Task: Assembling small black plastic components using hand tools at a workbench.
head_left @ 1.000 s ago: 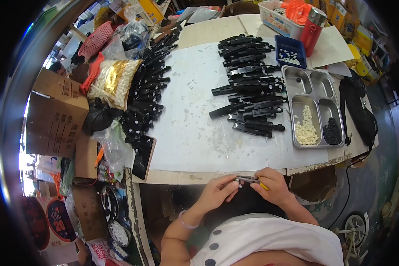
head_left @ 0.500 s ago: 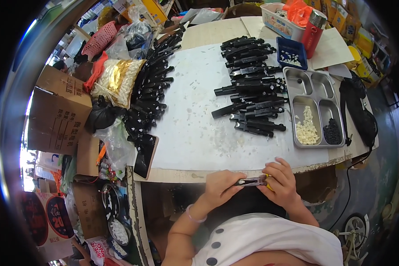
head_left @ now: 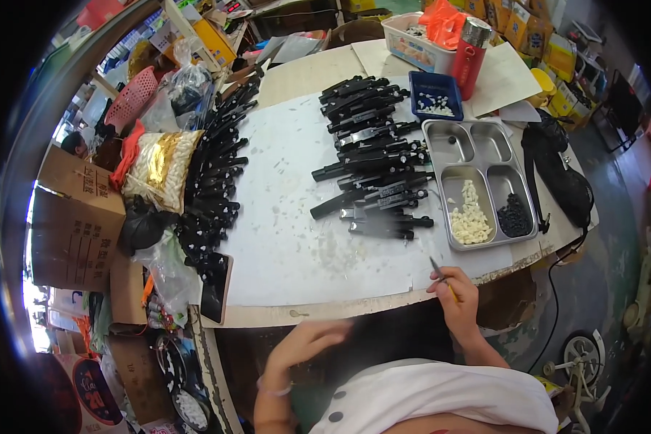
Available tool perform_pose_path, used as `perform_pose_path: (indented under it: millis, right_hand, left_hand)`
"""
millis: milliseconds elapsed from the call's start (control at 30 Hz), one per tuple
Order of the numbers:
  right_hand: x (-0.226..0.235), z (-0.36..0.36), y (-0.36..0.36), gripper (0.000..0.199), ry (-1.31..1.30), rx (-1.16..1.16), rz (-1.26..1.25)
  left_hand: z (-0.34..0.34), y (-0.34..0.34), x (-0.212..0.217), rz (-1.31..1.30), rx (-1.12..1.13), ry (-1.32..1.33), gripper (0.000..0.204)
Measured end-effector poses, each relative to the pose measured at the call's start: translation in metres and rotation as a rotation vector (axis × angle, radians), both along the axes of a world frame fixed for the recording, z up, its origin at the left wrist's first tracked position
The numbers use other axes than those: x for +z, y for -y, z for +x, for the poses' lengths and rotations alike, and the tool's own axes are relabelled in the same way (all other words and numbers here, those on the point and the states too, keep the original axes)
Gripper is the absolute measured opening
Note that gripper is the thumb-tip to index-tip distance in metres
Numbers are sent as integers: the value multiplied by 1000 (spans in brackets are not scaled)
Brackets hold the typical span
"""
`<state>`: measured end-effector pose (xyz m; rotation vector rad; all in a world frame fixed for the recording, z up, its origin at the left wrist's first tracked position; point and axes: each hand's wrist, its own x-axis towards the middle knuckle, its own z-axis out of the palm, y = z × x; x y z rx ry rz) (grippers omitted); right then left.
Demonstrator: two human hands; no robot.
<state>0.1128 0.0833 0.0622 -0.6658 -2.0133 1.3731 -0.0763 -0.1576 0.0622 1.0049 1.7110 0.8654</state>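
My left hand (head_left: 307,346) hangs over the near table edge, its fingers stretched out to the right. Motion blurs the fingertips, and nothing shows in them. My right hand (head_left: 457,298) is closed around pointed pliers (head_left: 437,268) with yellow on the handle; the grey tip points up and left. Beyond the hands, a pile of black, long-bodied parts (head_left: 372,155) lies on the white sheet (head_left: 282,217). The nearest black part (head_left: 380,226) in that pile is blurred. More black parts (head_left: 211,181) form a row along the left side.
Right of the pile stands a steel compartment tray (head_left: 432,217) with cream and black small pieces. Behind it are a blue tray (head_left: 414,105), a red flask (head_left: 470,61) and a white bin (head_left: 405,47). A phone (head_left: 217,289) and a cardboard box (head_left: 79,224) are at left.
My left hand has come off the pliers and moved left, while my right hand keeps them, now tip up. A blurred black part shows at the pile's near end. The view has shifted.
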Motion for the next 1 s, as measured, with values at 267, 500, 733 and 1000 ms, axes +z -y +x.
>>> perform_pose_path:
  millis: [267,500,733,1000]
  right_hand:
    - [2,2,0,26,-37,-36,98]
    - [5,4,-7,19,146,-66,93]
    - [-1,-14,-1,17,166,23,265]
    - [1,-29,14,18,161,105,213]
  left_hand:
    - [2,-183,-15,266,-117,-1110,29]
    - [-6,-168,-32,578,-152,-1151,26]
    - [1,-136,-20,549,254,-836,22]
    - [12,-125,-10,680,373,-979,32]
